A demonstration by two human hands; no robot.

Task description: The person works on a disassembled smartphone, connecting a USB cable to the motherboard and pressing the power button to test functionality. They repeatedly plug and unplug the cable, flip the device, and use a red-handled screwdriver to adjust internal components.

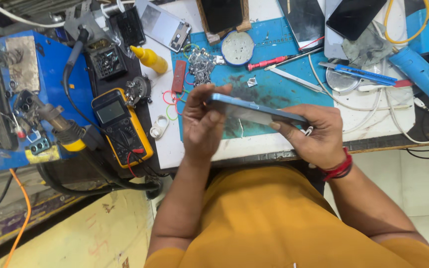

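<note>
Your bench point(373, 124) carries 1 blue mat point(284, 84), 1 blue station box point(26, 99) at the far left, and 1 yellow multimeter point(122, 126) beside it. You have 1 blue heat tool point(420, 74) at the right edge, 1 yellow squeeze bottle point(150, 58), 1 round tin point(238, 48), 1 blue utility knife point(361, 73), 1 red-handled screwdriver point(269, 63) and 1 pair of tweezers point(294, 79). At least 3 other handsets or screens lie along the far edge of the bench. You hold 1 blue phone point(254, 110) above the near edge of the mat, edge-on to the camera and tilted down to the right, spanning between both grips. Your left hand point(202, 124) is clenched around the phone's left end, thumb on the near side and fingertips over the top edge. Your right hand point(316, 134) cradles the right end from below, fingers curled around it, thumb along the near edge, with 1 red band point(338, 168) on that wrist.
</note>
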